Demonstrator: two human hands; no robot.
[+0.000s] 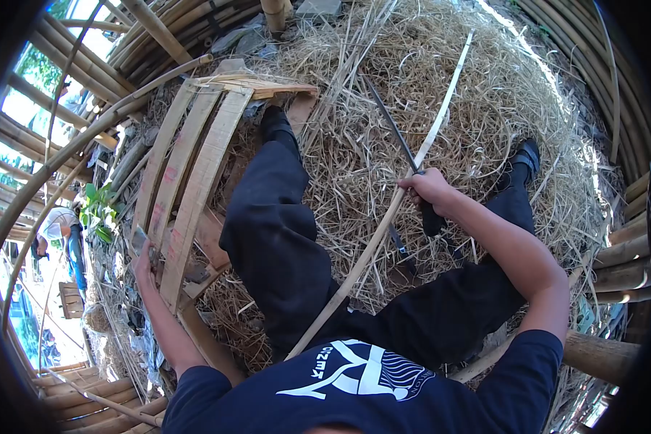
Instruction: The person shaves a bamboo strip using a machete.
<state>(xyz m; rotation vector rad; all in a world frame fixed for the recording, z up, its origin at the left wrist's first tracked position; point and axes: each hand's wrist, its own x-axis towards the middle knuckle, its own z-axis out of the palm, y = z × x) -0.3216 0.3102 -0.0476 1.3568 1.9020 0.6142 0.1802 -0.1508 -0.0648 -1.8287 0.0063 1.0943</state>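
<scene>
My right hand [428, 189] is closed around a long pale bamboo strip [372, 242] and a knife together. The knife's dark narrow blade [390, 119] points up and away, and its black handle [431, 220] hangs below my fist. From beside my lap, the strip slants up over the straw to the far right. On the left, my left hand [145, 264] is at the outer edge of a slatted wooden crate [199, 188]. Its fingers are bent near a small greyish piece [139, 239]; whether they grip that or the crate is unclear.
Dry straw [427, 87] covers the ground between and around my legs. Bamboo poles [600, 87] form walls on both sides. A dark strap [400, 246] lies under the strip. Beyond the left poles, another person [59, 224] bends down outside, near a leafy plant [100, 210].
</scene>
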